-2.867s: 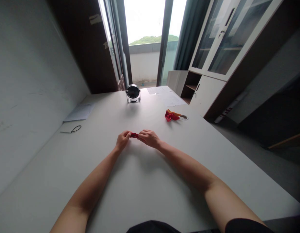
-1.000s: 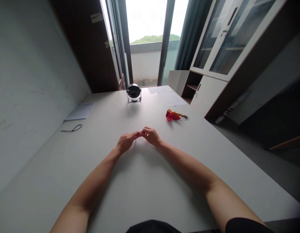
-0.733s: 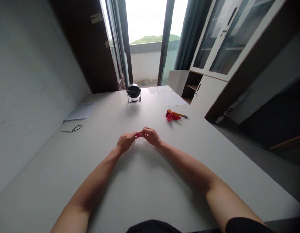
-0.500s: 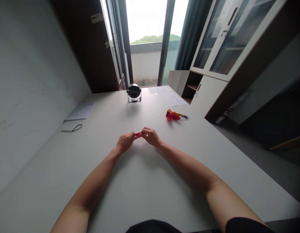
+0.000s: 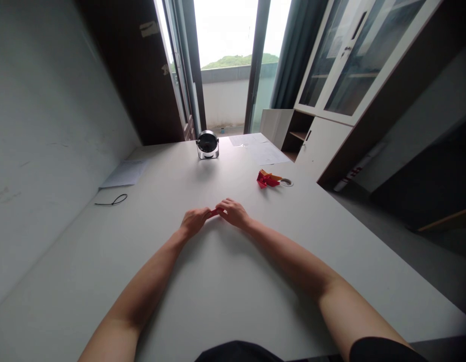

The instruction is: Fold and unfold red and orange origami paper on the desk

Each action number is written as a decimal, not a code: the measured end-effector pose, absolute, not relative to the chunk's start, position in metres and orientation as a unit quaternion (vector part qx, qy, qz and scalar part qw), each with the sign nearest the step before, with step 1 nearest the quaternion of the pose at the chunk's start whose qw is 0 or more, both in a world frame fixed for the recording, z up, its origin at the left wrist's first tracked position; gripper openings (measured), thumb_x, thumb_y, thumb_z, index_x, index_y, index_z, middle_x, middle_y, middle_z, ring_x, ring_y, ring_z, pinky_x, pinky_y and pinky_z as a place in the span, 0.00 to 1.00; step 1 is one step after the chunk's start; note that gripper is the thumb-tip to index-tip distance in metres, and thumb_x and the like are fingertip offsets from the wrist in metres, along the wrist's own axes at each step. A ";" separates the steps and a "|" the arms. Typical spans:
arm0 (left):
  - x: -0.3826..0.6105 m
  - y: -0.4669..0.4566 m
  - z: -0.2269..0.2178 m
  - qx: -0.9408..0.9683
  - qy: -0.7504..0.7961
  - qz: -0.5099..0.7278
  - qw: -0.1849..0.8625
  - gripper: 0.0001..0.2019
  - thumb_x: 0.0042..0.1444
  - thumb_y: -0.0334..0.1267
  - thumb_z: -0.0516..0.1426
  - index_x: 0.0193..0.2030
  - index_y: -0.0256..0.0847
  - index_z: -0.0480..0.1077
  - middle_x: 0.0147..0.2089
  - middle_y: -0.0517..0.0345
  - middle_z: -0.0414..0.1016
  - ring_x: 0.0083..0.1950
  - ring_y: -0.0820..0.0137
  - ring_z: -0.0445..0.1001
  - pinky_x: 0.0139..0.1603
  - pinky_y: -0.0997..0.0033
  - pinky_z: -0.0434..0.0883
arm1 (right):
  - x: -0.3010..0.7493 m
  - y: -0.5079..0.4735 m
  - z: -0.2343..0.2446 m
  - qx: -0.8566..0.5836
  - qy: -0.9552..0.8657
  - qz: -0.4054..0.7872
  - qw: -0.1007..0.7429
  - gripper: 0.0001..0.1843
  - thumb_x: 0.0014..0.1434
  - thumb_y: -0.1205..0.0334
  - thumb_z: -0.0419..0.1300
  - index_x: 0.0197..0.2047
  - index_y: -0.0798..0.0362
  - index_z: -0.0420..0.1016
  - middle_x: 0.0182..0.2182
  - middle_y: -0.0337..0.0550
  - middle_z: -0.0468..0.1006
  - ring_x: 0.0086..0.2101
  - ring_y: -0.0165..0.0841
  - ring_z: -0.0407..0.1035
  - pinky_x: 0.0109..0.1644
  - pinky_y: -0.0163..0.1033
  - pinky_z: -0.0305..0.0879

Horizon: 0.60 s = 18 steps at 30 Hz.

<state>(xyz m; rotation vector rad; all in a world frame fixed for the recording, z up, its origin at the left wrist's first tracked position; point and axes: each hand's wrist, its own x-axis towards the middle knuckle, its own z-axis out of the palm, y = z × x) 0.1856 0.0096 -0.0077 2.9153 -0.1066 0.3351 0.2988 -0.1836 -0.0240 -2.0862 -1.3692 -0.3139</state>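
A narrow folded piece of red paper [image 5: 213, 213] spans the short gap between my hands, just above or on the white table [image 5: 225, 301]. My left hand [image 5: 195, 220] grips its left end between thumb and fingers. At the other end, my right hand [image 5: 233, 213] pinches the paper, with the fingers curled over it. Both hands hide most of the paper, so its full shape cannot be made out. Beyond my right hand lie red and orange folded paper pieces [image 5: 268, 179], beside a roll of tape [image 5: 287, 182].
A round device on a silver stand [image 5: 207, 145] is at the table's far side. White sheets [image 5: 268, 153] lie at the back right, another stack of paper [image 5: 123, 173] at the left by the wall. A black cable tie [image 5: 114, 201] rests near that wall. White cabinets [image 5: 323, 146] stand at right.
My right-hand fingers have shifted slightly leftward along the red paper, and less of it shows between the hands. My left hand stays nearly in place.
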 end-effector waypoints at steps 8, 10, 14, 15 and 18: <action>0.183 0.005 0.000 0.988 -0.055 0.125 0.073 0.22 0.70 0.54 0.45 0.39 0.43 0.72 0.34 0.52 0.79 0.34 0.66 0.75 0.35 0.72 0.61 | 0.299 -0.185 -0.022 -0.782 -0.558 -0.122 0.249 0.09 0.69 0.58 0.56 0.38 0.50 0.75 0.34 0.43 0.78 0.38 0.34 0.66 0.40 0.37 0.60; 0.183 0.005 0.000 0.988 -0.055 0.124 0.072 0.22 0.70 0.53 0.44 0.38 0.43 0.71 0.35 0.52 0.79 0.35 0.66 0.75 0.35 0.72 0.61 | 0.298 -0.185 -0.020 -0.771 -0.571 -0.127 0.252 0.11 0.70 0.58 0.54 0.39 0.50 0.74 0.35 0.43 0.78 0.38 0.34 0.66 0.40 0.37 0.60; 0.182 0.005 0.001 0.990 -0.056 0.110 0.069 0.20 0.70 0.51 0.44 0.39 0.44 0.71 0.37 0.53 0.79 0.36 0.66 0.76 0.33 0.71 0.61 | 0.298 -0.186 -0.018 -0.759 -0.583 -0.138 0.254 0.12 0.72 0.57 0.52 0.40 0.50 0.74 0.35 0.44 0.77 0.38 0.35 0.65 0.41 0.38 0.60; 0.182 0.005 0.001 0.990 -0.057 0.107 0.071 0.19 0.70 0.51 0.44 0.40 0.44 0.71 0.37 0.53 0.79 0.36 0.66 0.76 0.33 0.72 0.61 | 0.298 -0.186 -0.017 -0.758 -0.584 -0.140 0.253 0.13 0.72 0.57 0.51 0.40 0.50 0.74 0.34 0.44 0.77 0.38 0.35 0.65 0.41 0.38 0.60; 0.183 0.006 -0.001 0.989 -0.065 0.106 0.077 0.19 0.71 0.50 0.43 0.41 0.46 0.72 0.40 0.54 0.80 0.37 0.67 0.76 0.34 0.72 0.62 | 0.298 -0.186 -0.017 -0.755 -0.586 -0.142 0.258 0.13 0.72 0.57 0.51 0.39 0.49 0.74 0.34 0.44 0.76 0.38 0.35 0.65 0.41 0.38 0.60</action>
